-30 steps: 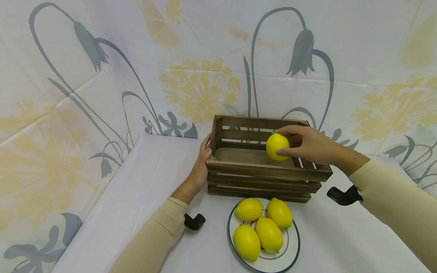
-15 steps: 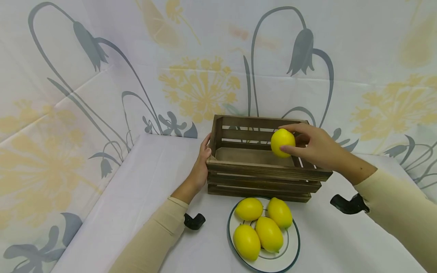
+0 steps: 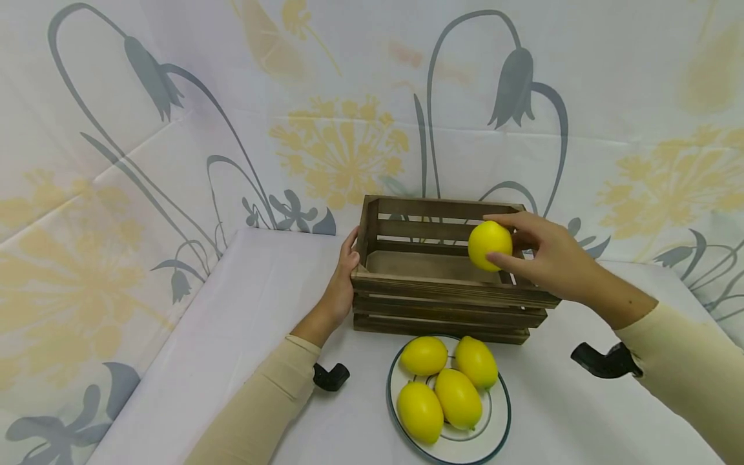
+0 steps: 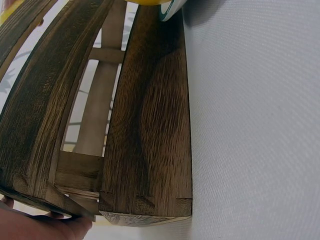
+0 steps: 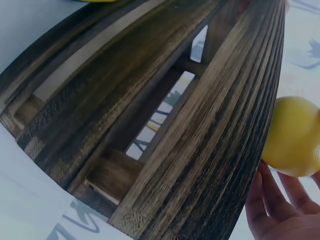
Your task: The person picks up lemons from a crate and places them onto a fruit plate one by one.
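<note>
You get bright, even, diffuse light; shadows stay faint beside the crate [image 3: 447, 284] and plate [image 3: 500, 413]. Head view sharp, bowed at its edges. Wrist views dim on the close, curved wood; slats slightly soft.

Yellow lemon [image 3: 489, 245] above wooden crate [image 3: 447, 290]
</note>
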### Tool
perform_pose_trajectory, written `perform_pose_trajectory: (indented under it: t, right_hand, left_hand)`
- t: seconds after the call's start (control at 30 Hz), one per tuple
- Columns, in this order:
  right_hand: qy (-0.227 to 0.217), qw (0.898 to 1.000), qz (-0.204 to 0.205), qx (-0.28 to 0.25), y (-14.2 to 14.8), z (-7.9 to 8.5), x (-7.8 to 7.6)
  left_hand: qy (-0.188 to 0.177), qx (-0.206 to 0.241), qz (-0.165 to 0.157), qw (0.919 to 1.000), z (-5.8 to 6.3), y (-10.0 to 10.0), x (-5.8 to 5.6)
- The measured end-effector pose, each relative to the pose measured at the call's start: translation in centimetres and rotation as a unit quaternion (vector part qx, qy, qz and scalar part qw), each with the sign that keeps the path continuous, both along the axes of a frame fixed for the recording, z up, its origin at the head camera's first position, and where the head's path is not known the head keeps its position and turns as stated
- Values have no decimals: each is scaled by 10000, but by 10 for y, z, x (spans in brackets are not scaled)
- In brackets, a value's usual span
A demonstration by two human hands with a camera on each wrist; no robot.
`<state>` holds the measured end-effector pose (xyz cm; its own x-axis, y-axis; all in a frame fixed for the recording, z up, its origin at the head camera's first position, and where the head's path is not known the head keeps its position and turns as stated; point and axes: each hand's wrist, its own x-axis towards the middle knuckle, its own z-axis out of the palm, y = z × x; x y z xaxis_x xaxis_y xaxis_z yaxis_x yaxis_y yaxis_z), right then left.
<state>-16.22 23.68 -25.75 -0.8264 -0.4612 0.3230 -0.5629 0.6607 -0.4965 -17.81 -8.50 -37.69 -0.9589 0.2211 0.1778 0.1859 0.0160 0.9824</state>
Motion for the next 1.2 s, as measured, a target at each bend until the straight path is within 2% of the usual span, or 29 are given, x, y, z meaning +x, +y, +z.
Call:
perform_pose_trajectory:
  t: [0.4, 0.7, 0.97, 1.2]
  right_hand:
    - [902, 9949, 402, -226, -3, -10, 12]
    - [1312, 9885, 616, -422, -5, -15, 28]
    - [1109, 9898, 636, -634, -11, -25, 49]
    - [944, 9897, 710, -811, -13, -40, 61]
  left_hand:
    - [45, 4, 27, 10000, -1, -1, -1]
    - [41, -119, 100, 9999, 0, 0, 0]
    - [16, -126, 155, 9998, -3, -1, -1]
    - [47, -55, 94, 9999, -2, 0, -1]
